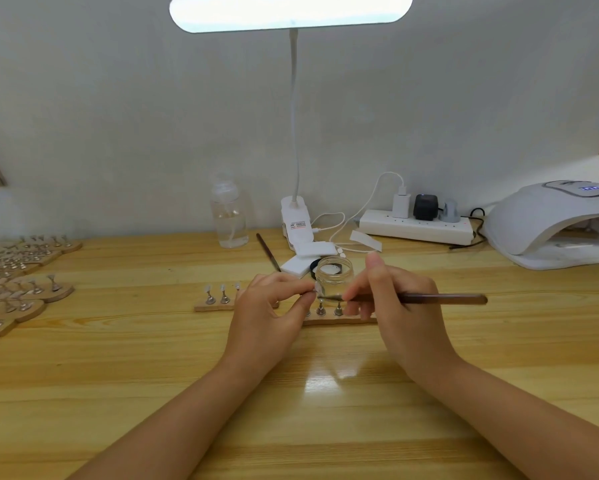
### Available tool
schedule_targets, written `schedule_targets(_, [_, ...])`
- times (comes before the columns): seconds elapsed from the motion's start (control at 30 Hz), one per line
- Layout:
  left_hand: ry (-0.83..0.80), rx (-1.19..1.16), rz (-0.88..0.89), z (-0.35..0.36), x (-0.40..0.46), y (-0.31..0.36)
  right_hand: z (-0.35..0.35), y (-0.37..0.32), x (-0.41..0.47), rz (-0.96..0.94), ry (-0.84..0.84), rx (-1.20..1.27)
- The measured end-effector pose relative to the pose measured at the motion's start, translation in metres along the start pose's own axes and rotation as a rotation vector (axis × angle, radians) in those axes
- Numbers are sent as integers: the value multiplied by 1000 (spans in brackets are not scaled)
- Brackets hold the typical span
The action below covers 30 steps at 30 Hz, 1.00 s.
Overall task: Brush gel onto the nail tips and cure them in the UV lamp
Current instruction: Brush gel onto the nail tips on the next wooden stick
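My left hand (270,308) pinches a small metal stand that carries a clear nail tip (317,289), held just above the wooden holder strip (339,320). My right hand (395,299) grips a dark brown brush (429,298) like a pen, and its bristles touch the nail tip. Behind the hands stands an open clear glass jar (334,275). More nail tips on stands (223,294) sit on a second strip to the left. The white UV lamp (547,223) rests at the far right with its display lit.
Many wooden strips with stands (17,289) crowd the left table edge. At the back stand a clear bottle (228,216), a clip desk lamp (296,220), a power strip (415,226) with cables, a spare brush (268,251) and white pads (303,259).
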<state>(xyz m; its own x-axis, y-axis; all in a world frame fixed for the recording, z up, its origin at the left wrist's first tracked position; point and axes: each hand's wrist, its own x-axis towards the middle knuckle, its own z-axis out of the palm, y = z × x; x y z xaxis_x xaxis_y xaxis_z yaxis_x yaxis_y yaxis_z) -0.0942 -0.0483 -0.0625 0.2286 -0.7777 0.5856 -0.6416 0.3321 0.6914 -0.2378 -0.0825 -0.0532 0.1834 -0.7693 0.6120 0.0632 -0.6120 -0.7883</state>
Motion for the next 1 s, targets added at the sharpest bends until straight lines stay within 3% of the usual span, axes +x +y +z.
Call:
schedule_targets(0.17, [-5,5,-14,0,-1,2,-1,0,2,-63,-16,-58])
schedule_targets(0.3, [-5,-3,-37,-1,-1,2,-1,-2,0,35,3,18])
schedule_targets(0.47, [-3,2,-39,0,-1,3,-1,0,3,-75,-32,-66])
schedule_targets(0.6, [-5,1,-38,-1,-1,2,-1,-1,1,11,-14,-2])
schedule_targets(0.73, [-8,8,-30,0,-1,2,-2,-1,2,-95,-28,-97])
schedule_targets(0.87, [1,3,-24,-1,-1,2,-2,-3,1,-35,-30,-90])
schedule_targets(1.0, [9,-19,-28,0,-1,1,-5,-6,1,-116,8,-150])
